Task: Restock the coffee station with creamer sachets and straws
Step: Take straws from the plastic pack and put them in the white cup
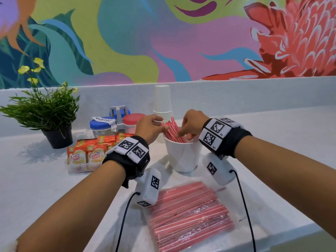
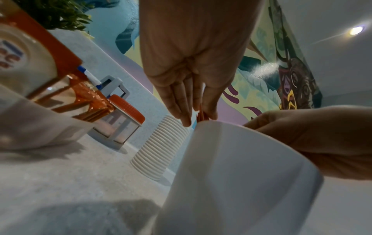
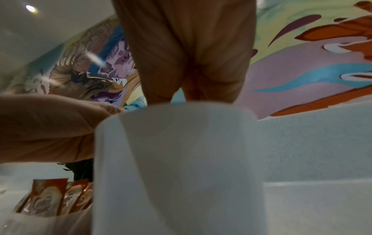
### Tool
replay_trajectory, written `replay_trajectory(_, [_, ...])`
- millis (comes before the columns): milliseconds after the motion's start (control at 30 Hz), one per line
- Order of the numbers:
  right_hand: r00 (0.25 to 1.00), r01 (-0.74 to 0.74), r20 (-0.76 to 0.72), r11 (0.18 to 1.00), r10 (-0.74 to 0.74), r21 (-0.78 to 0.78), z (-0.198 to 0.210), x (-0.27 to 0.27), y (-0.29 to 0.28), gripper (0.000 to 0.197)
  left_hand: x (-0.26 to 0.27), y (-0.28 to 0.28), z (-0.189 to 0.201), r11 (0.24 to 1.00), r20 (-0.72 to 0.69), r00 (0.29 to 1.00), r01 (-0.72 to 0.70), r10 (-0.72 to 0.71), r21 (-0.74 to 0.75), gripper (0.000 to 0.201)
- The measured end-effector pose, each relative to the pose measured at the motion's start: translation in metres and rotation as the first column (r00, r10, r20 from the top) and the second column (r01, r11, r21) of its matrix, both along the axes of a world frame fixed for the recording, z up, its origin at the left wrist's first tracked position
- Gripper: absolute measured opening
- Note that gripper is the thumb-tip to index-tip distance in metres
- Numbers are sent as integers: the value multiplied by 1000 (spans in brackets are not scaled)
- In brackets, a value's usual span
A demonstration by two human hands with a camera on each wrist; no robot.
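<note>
A white cup (image 1: 182, 157) stands mid-counter with red straws (image 1: 171, 130) leaning in it. My left hand (image 1: 161, 124) reaches in from the left; in the left wrist view my left hand (image 2: 198, 117) has the straw tops (image 2: 201, 113) pinched between thumb and straight fingers above the cup (image 2: 231, 174). My right hand (image 1: 183, 134) dips over the cup's right rim, index finger touching the straws. In the right wrist view the cup (image 3: 181, 159) hides its fingertips. A clear bag of red straws (image 1: 189, 217) lies in front. Creamer sachets (image 1: 87, 153) stand upright in a clear tub at left.
A stack of white paper cups (image 1: 162, 106) stands right behind the white cup. Blue-lidded and red-lidded jars (image 1: 102, 125) sit behind the sachets, and a potted plant (image 1: 52, 117) at far left. The counter's back ledge (image 1: 254, 95) runs below a painted wall.
</note>
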State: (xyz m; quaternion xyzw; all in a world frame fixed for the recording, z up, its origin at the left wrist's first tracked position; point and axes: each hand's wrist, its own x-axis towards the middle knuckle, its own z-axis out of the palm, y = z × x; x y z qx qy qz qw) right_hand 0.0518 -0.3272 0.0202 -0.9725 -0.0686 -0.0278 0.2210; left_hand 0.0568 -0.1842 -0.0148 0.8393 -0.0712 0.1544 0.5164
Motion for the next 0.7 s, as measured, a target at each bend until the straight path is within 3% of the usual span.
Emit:
replay_trajectory(133, [996, -78, -70, 968, 63, -240, -3, -8, -3, 31, 3, -5, -4, 974, -29, 998, 63, -58, 218, 45])
replay_trajectory(267, [989, -141, -73, 953, 126, -268, -16, -6, 10, 32, 3, -11, -4, 941, -40, 997, 77, -68, 329, 35])
replay_trajectory(700, [990, -136, 24, 988, 138, -77, -26, 8, 10, 31, 4, -3, -4, 968, -56, 984, 176, -169, 180, 68])
